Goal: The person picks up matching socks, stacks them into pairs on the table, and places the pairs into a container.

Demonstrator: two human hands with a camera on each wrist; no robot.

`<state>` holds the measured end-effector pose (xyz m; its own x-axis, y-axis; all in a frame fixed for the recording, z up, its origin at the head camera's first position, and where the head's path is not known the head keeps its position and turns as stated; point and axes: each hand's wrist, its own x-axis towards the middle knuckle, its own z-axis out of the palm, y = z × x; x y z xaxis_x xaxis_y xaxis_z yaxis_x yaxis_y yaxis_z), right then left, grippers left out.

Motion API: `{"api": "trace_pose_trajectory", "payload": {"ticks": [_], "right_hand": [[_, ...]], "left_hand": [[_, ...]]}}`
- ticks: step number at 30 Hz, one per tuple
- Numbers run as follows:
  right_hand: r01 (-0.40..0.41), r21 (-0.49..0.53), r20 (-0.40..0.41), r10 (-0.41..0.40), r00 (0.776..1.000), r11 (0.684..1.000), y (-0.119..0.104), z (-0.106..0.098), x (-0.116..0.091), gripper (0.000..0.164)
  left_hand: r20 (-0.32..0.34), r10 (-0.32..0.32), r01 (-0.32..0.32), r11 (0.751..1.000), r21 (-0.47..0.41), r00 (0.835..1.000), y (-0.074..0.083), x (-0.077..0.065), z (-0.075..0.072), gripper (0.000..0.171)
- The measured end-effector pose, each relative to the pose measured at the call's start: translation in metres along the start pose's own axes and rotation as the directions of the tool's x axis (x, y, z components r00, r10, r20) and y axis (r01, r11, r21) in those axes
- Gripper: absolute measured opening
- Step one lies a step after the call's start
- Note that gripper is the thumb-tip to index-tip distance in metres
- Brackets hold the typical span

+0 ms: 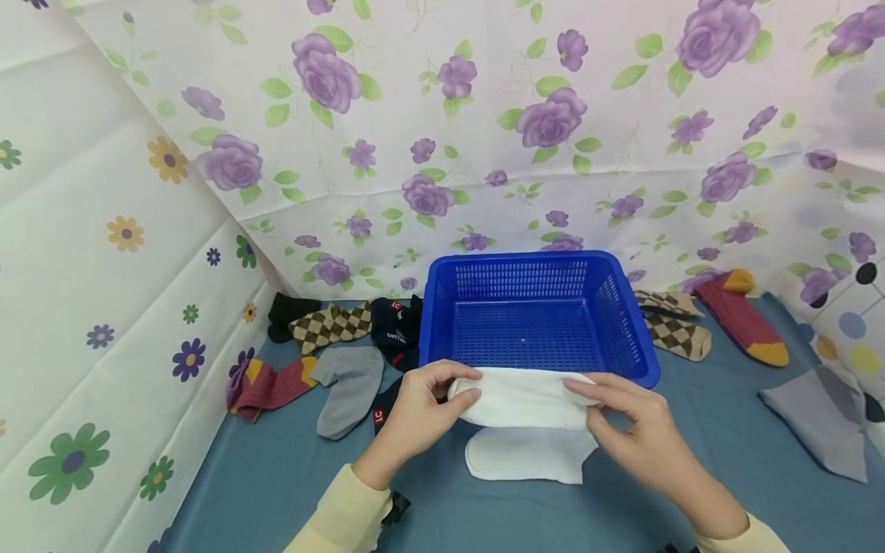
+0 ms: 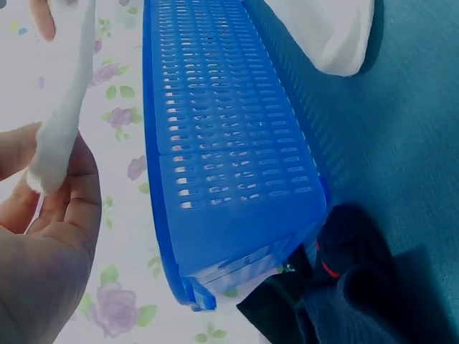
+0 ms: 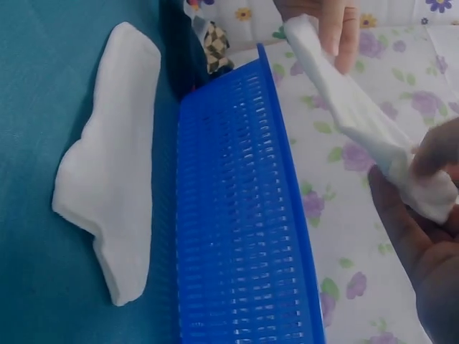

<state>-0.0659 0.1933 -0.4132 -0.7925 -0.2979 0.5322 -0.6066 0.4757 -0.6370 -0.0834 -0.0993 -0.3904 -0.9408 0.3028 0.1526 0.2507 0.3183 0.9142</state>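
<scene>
A white sock (image 1: 525,398) is stretched level between both hands in front of the basket. My left hand (image 1: 427,403) pinches its rounded left end between thumb and fingers. At the other end, my right hand (image 1: 639,430) grips the fabric the same way. In both wrist views the held sock (image 3: 358,118) hangs above table height, seen edge-on. A second white sock (image 1: 525,455) lies flat on the blue-green cloth just below the held one. Behind the hands stands a blue plastic basket (image 1: 437,307) with slotted walls, its bottom bare.
Left of the basket lie a grey sock (image 1: 351,392), a red-and-yellow sock (image 1: 280,386), a checkered sock (image 1: 332,326) and dark navy socks (image 1: 396,326). To its right are checkered socks (image 1: 677,334), a red-and-yellow sock (image 1: 743,315) and a grey sock (image 1: 819,418). Flowered cloth (image 1: 449,153) rises behind.
</scene>
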Motion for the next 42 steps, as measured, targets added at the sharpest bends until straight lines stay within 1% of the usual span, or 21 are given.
{"api": "trace_pose_trajectory", "payload": {"ticks": [3,7,9,11,13,15,17,19,20,23,24,25,27,31,34,36,38,42], "right_hand": [[0.008,-0.030,-0.080,-0.010,0.997,1.000,-0.002,0.002,-0.004,0.048],[-0.001,-0.057,-0.129,-0.007,0.992,0.998,-0.004,0.005,-0.010,0.049],[-0.015,-0.075,-0.123,0.006,0.992,0.997,-0.004,0.006,-0.013,0.048],[-0.053,-0.099,-0.101,0.043,0.994,0.994,-0.003,0.007,-0.018,0.046],[-0.099,-0.127,-0.063,0.092,0.994,0.987,-0.002,0.009,-0.025,0.045],[-0.148,-0.136,-0.019,0.147,0.989,0.980,0.001,0.013,-0.034,0.043],[-0.207,-0.151,0.023,0.213,0.977,0.967,0.004,0.016,-0.042,0.041],[-0.284,-0.140,0.070,0.296,0.953,0.948,0.007,0.020,-0.048,0.037],[-0.326,-0.134,0.092,0.340,0.936,0.936,0.009,0.022,-0.050,0.034],[-0.446,-0.134,0.144,0.462,0.875,0.885,0.016,0.027,-0.052,0.026],[-0.465,-0.142,0.151,0.484,0.862,0.874,0.018,0.029,-0.051,0.025],[-0.475,-0.156,0.152,0.496,0.855,0.866,0.020,0.030,-0.051,0.024],[-0.476,-0.182,0.144,0.503,0.852,0.860,0.025,0.032,-0.049,0.023],[-0.460,-0.214,0.121,0.490,0.863,0.862,0.033,0.034,-0.048,0.027],[-0.474,-0.220,0.120,0.506,0.854,0.852,0.038,0.035,-0.047,0.029],[-0.485,-0.228,0.130,0.520,0.844,0.844,0.039,0.035,-0.046,0.030],[-0.499,-0.232,0.145,0.537,0.831,0.835,0.040,0.036,-0.044,0.030],[-0.543,-0.248,0.175,0.588,0.789,0.802,0.041,0.037,-0.042,0.028]], "left_hand": [[0.010,0.007,-0.008,0.998,0.057,1.000,-0.007,-0.001,0.002,0.020],[0.019,0.026,-0.028,0.990,0.140,0.999,-0.012,-0.005,0.004,0.021],[0.032,0.033,-0.038,0.985,0.170,0.999,-0.011,-0.008,0.004,0.022],[0.056,0.031,-0.042,0.977,0.211,0.998,-0.008,-0.012,0.005,0.021],[0.088,0.018,-0.040,0.968,0.247,0.996,-0.006,-0.017,0.007,0.021],[0.125,-0.012,-0.023,0.962,0.272,0.992,-0.007,-0.022,0.011,0.021],[0.157,-0.057,0.008,0.956,0.294,0.986,-0.010,-0.026,0.015,0.021],[0.176,-0.107,0.047,0.948,0.316,0.978,-0.017,-0.029,0.020,0.021],[0.183,-0.138,0.072,0.943,0.326,0.973,-0.021,-0.030,0.023,0.021],[0.187,-0.217,0.140,0.924,0.356,0.958,-0.033,-0.031,0.031,0.023],[0.188,-0.237,0.158,0.921,0.356,0.953,-0.036,-0.031,0.034,0.024],[0.190,-0.257,0.177,0.918,0.355,0.948,-0.039,-0.031,0.037,0.025],[0.190,-0.284,0.205,0.913,0.352,0.940,-0.044,-0.029,0.041,0.027],[0.175,-0.298,0.229,0.916,0.330,0.938,-0.050,-0.021,0.048,0.029],[0.169,-0.312,0.246,0.913,0.326,0.935,-0.055,-0.016,0.051,0.029],[0.171,-0.329,0.261,0.907,0.330,0.929,-0.058,-0.013,0.052,0.029],[0.175,-0.336,0.265,0.905,0.333,0.926,-0.061,-0.012,0.052,0.029],[0.179,-0.329,0.262,0.911,0.319,0.927,-0.068,-0.012,0.052,0.028]]}}
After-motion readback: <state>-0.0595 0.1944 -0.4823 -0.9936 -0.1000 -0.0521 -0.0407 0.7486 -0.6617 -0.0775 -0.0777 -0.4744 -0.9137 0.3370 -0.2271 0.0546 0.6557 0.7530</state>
